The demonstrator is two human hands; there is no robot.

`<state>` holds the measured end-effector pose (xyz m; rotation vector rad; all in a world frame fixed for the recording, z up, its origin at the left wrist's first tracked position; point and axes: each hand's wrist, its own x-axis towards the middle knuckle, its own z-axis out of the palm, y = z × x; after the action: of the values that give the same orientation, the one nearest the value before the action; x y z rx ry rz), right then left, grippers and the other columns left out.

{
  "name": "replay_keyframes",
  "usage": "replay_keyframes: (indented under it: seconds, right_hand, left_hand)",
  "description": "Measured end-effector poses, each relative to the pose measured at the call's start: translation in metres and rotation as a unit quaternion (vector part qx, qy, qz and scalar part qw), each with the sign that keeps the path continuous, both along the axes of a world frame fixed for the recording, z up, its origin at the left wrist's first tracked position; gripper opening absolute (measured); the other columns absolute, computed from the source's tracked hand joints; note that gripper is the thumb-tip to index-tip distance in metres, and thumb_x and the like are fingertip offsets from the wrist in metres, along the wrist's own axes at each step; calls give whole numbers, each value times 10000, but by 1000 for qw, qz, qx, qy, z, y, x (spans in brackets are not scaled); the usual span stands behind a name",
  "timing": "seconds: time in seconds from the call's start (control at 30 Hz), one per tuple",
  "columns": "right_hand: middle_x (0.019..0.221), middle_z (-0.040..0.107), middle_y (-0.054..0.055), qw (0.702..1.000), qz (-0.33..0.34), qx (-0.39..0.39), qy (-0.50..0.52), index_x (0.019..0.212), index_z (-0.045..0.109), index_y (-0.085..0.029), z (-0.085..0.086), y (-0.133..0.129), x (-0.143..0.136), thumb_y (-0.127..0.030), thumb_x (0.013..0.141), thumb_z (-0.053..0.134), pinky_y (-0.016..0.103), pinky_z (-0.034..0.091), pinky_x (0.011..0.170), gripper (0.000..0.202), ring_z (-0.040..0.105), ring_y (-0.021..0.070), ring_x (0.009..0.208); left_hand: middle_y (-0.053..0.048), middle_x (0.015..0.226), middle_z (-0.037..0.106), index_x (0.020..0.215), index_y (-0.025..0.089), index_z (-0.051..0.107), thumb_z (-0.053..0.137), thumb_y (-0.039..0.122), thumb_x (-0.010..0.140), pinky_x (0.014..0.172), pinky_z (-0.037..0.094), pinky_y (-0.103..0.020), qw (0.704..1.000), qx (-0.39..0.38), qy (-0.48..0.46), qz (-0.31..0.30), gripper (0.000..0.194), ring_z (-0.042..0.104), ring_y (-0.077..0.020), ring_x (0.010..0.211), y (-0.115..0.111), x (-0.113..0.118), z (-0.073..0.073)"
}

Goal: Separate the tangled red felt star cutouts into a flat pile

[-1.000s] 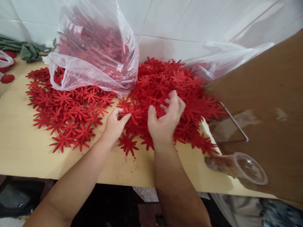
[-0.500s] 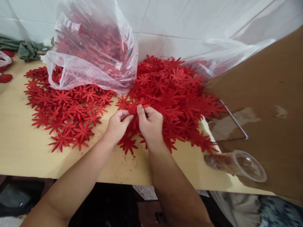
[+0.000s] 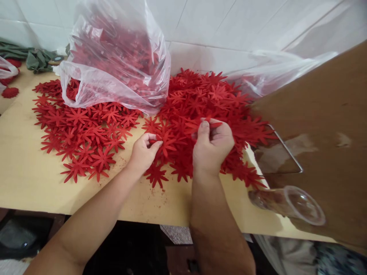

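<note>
My left hand (image 3: 145, 152) pinches a red flower-shaped cutout (image 3: 166, 142) by one petal, thumb against forefinger, at the near edge of the right-hand pile. Farther right, my right hand (image 3: 213, 147) is closed on another red flower cutout (image 3: 215, 124), raised over the same pile; its petals stick out past the thumb and fingers. Under and behind both hands spreads a heap of red flower cutouts (image 3: 197, 95) with several narrow petals each. A second pile of the same cutouts (image 3: 86, 131) lies to the left of my left hand.
A clear plastic bag (image 3: 114, 82) full of red cutouts stands behind the piles. At right a brown cardboard sheet (image 3: 323, 152) leans, with a clear plastic cup (image 3: 286, 202) on its side and a bent metal wire (image 3: 286, 151) near it. Green cloth (image 3: 40, 61) lies back left.
My right hand has moved right and away from my left hand, carrying a red flower cutout. My left hand has stayed nearly in place, pinching a cutout.
</note>
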<state>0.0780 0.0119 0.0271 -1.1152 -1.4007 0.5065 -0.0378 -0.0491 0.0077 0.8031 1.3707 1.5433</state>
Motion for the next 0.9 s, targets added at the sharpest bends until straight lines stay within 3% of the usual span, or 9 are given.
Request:
replay_keyframes:
  seconds: [0.1,0.17,0.3,0.4,0.53,0.63,0.77,0.9]
  right_hand:
    - [1049,559,116,991,-21,66,-117,1026,552,-180,5,-5,-1,-424,731,583,492,378,889,384,507,258,1031]
    - [1143,530,124,984,16,72,-164,1079,537,-198,7,-11,-5,-424,687,631,517,344,931,462,436,286,1142]
    - [1007,599,90,956,247,-66,-147,1111,508,-204,4,-23,-14,-373,668,658,402,464,807,497,566,205,927]
    - [852,623,45,932,312,-146,-109,968,552,-185,1,-26,-18,-308,694,631,340,485,726,311,584,144,755]
    - [711,597,-2,943,291,-148,-70,791,553,-178,2,-24,-19,-218,672,623,289,474,653,144,551,111,647]
    - [660,569,-15,961,232,-134,-67,730,548,-180,5,-21,-17,-220,686,603,269,446,602,81,517,102,598]
    - [547,488,-30,974,179,-127,-55,632,514,-184,5,-18,-15,-300,752,546,247,376,498,170,433,92,506]
    - [611,500,-13,983,151,-88,-53,677,525,-190,-1,-14,-14,-342,754,553,263,399,553,172,459,111,573]
  left_hand:
    - [46,620,523,751,160,518,597,134,683,564,367,-208,1000,-5,6,8,107,451,-53,544,0,-1,-2]
    - [60,582,492,755,167,512,606,143,678,527,342,-205,1000,-4,8,11,123,413,-48,505,0,-2,-3]
    - [54,612,502,767,171,499,582,101,674,562,365,-204,1000,7,-4,19,142,452,-52,542,1,-4,-4]
    - [34,677,529,749,165,496,581,92,669,623,391,-213,999,11,8,45,138,499,-65,624,2,-6,-2]
    - [23,708,534,776,164,502,565,192,731,642,392,-218,999,21,4,50,82,492,-69,647,0,-5,5]
    - [39,662,499,841,165,503,550,217,756,645,387,-218,998,18,-50,21,110,470,-65,630,-2,-3,10]
    - [36,696,515,817,158,509,630,186,677,667,392,-224,996,29,-77,-43,187,468,-66,651,-3,-1,10]
    - [25,693,542,740,148,527,594,142,677,684,397,-237,997,20,-63,-38,93,478,-69,640,-1,-2,8]
